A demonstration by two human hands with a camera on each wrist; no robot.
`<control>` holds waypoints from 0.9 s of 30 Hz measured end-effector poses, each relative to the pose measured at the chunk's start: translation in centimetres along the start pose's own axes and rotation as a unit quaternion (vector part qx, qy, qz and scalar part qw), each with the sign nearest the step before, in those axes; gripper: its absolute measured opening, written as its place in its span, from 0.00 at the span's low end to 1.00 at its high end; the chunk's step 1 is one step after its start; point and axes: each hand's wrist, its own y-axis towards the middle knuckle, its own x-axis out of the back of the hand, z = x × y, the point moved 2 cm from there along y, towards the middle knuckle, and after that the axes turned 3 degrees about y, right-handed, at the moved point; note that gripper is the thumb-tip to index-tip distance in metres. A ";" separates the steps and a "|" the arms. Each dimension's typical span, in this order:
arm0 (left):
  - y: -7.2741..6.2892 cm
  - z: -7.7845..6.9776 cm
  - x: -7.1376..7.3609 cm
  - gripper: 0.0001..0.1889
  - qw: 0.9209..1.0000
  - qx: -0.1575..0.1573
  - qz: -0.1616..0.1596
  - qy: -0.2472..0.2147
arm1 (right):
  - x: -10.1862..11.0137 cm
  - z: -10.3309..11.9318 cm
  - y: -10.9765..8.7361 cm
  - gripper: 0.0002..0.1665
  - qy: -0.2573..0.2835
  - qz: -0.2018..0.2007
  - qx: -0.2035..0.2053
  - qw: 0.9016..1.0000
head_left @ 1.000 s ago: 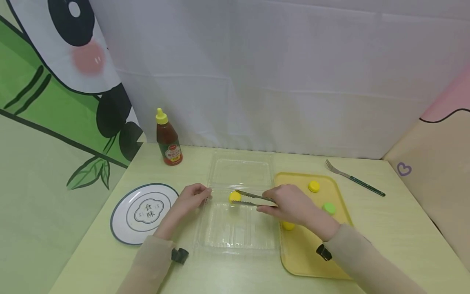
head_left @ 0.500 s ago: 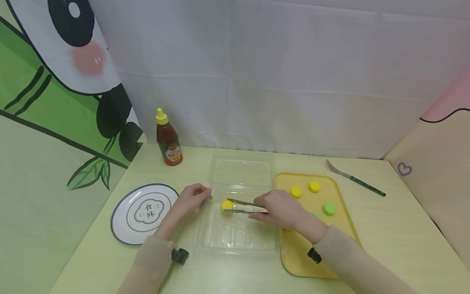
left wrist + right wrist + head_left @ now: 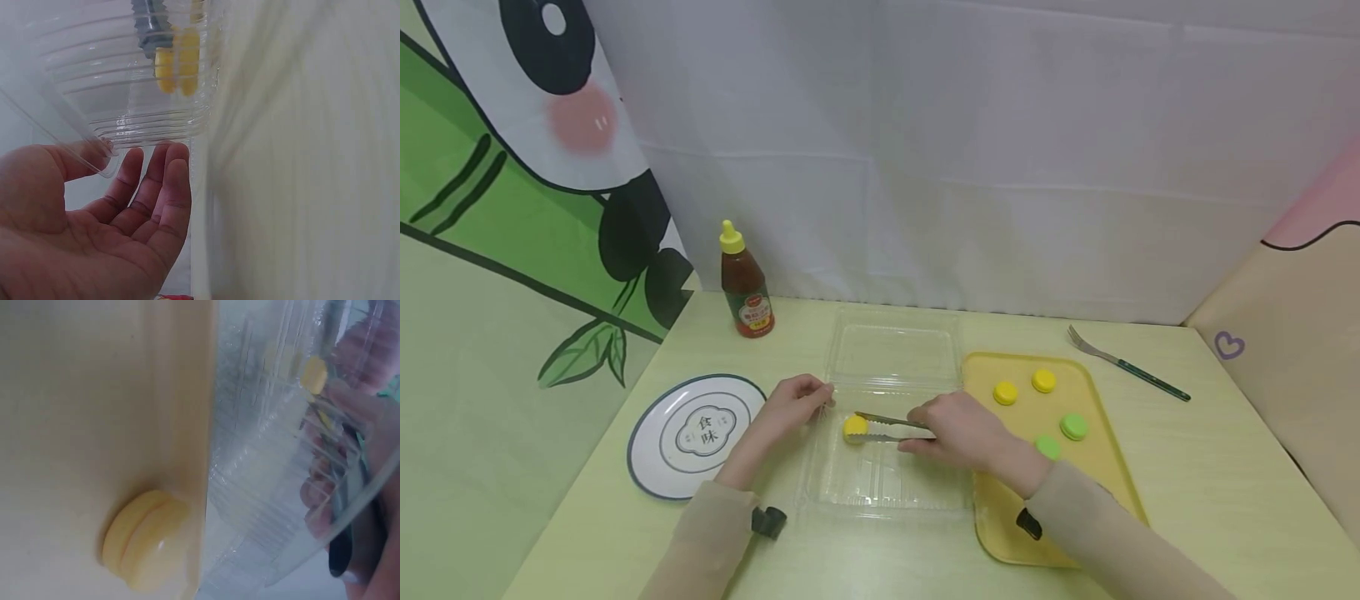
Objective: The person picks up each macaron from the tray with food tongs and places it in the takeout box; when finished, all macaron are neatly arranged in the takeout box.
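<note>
The clear plastic clamshell container (image 3: 895,492) lies with its lid folded back on the table. My left hand (image 3: 792,408) holds its left rim; in the left wrist view the thumb is at the rim and the curled fingers (image 3: 172,194) are against the side wall. My right hand (image 3: 958,429) grips metal tongs (image 3: 887,427) from the right. Between the tong tips is a yellow macaron (image 3: 854,429), low inside the container's left half. Through the clear wall in the left wrist view, the serrated tong tip (image 3: 153,31) overlaps the macaron.
Right of the container, a yellow tray (image 3: 1015,537) bears yellow macarons (image 3: 1005,393) and green macarons (image 3: 1073,427). A fork (image 3: 1127,364) lies beyond it. On the left are an oval plate (image 3: 655,467) and a sauce bottle (image 3: 747,292); a white cloth (image 3: 925,167) hangs behind.
My right hand has moved left and slightly toward me, bringing the tongs and the yellow macaron from the container's back edge into its left half. The left hand stays at the rim.
</note>
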 end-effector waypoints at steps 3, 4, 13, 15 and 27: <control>0.0 -0.1 0.0 0.14 1.000 -0.002 0.000 0.003 | -0.1 0.1 0.1 0.24 -0.001 0.003 -0.002 1.000; 0.0 -0.1 0.0 0.14 1.000 -0.002 -0.001 0.003 | -0.1 0.1 0.1 0.24 -0.002 0.005 -0.003 1.000; -0.1 -0.1 -0.1 0.14 1.000 0.000 0.000 0.005 | -0.6 0.0 0.3 0.22 -0.006 0.009 -0.011 1.000; -0.1 -0.1 -0.1 0.14 1.000 -0.003 -0.001 0.002 | -0.6 0.0 0.3 0.21 -0.005 0.010 -0.014 1.000; 0.1 0.0 0.0 0.14 1.000 -0.001 -0.001 0.005 | -0.5 0.2 0.3 0.21 -0.002 0.007 -0.024 1.000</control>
